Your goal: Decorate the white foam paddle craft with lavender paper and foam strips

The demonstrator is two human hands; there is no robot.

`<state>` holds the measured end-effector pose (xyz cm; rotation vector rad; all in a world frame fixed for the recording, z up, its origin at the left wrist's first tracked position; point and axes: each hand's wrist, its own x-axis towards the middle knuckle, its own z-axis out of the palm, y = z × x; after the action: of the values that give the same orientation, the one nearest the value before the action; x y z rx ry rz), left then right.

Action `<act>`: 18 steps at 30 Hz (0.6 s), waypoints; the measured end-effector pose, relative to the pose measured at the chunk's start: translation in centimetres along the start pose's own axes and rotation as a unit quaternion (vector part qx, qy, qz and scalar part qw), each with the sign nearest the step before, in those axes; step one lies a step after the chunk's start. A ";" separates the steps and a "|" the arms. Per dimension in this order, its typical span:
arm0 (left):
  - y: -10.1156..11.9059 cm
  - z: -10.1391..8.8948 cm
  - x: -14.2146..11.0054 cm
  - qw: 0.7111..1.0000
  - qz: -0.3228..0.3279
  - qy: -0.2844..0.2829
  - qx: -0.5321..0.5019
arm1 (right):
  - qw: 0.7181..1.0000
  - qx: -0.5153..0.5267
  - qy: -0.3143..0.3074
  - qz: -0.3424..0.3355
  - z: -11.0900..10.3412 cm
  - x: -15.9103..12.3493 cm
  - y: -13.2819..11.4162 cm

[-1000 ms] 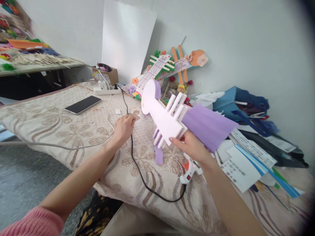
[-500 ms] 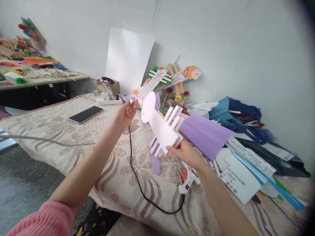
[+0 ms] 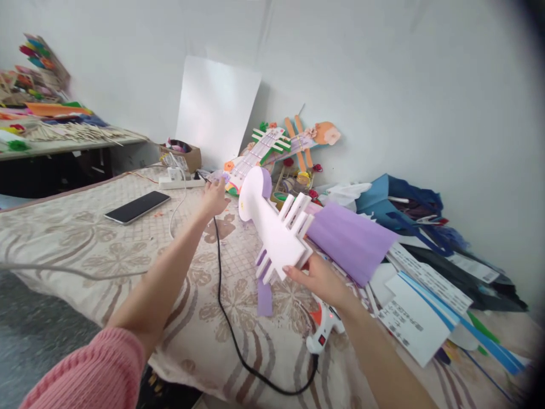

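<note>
My right hand [image 3: 317, 276] grips the lower end of a white foam guitar cutout [image 3: 275, 227] with purple backing, holding it tilted above the patterned table cover. My left hand [image 3: 214, 197] is stretched far forward over the table, fingers closed, near a small purple flower [image 3: 225, 177] and the decorated foam guitars [image 3: 259, 150] leaning on the wall. What its fingers hold, if anything, I cannot make out. A purple foam sheet [image 3: 349, 238] lies just right of the cutout.
A glue gun [image 3: 322, 329] with a black cord [image 3: 221, 284] lies under my right wrist. A phone [image 3: 136, 206] and a power strip [image 3: 176, 182] sit at left. Paper and blue foam sheets [image 3: 426, 284] pile up at right. A white board [image 3: 217, 108] leans on the wall.
My left hand lifted from the table and reached farther forward toward the flower and leaning guitars. The right hand kept its hold on the cutout, drifting slightly down and left.
</note>
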<state>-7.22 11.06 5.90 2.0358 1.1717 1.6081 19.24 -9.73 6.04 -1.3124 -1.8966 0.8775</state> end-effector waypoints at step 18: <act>7.7 0.9 -8.2 0.925 -0.048 -0.367 0.090 | 0.999 0.019 0.044 0.013 -0.4 0.3 0.5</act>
<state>-3.61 0.35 5.19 2.3237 1.1078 0.5818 19.73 -9.30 5.90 -1.3339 -1.7896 0.8516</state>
